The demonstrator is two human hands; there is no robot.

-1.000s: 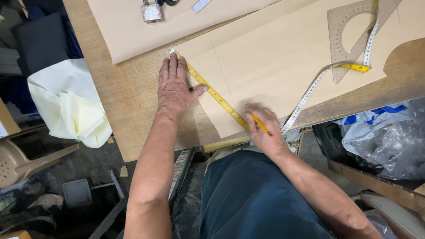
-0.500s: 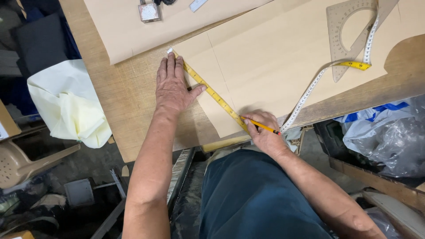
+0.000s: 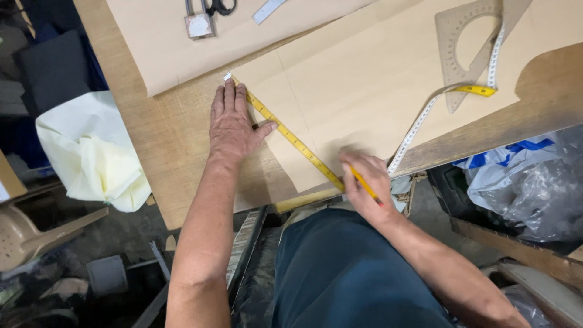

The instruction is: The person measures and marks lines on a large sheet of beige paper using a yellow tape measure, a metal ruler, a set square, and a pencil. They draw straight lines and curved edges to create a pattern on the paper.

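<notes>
Hands: two, both the person's own.
Left hand: lies flat, fingers together and thumb spread, pressing on the yellow tape measure near the left corner of the front paper sheet; it grasps nothing.
Right hand: grip pinched around one yellow pencil, at the front edge of the tabletop, just beside the tape's lower end.
Tape measure: one; it runs diagonally along the sheet's left edge, then loops back white-sided toward the right.
Paper sheets: two tan ones, the front paper sheet under the tape, a second sheet toward the far edge.
Protractor set-square: one, clear, at the far right, touching the tape.
Far edge: one padlock, one pair of scissors, one steel ruler.
Off the left edge: one pale yellow cloth.
</notes>
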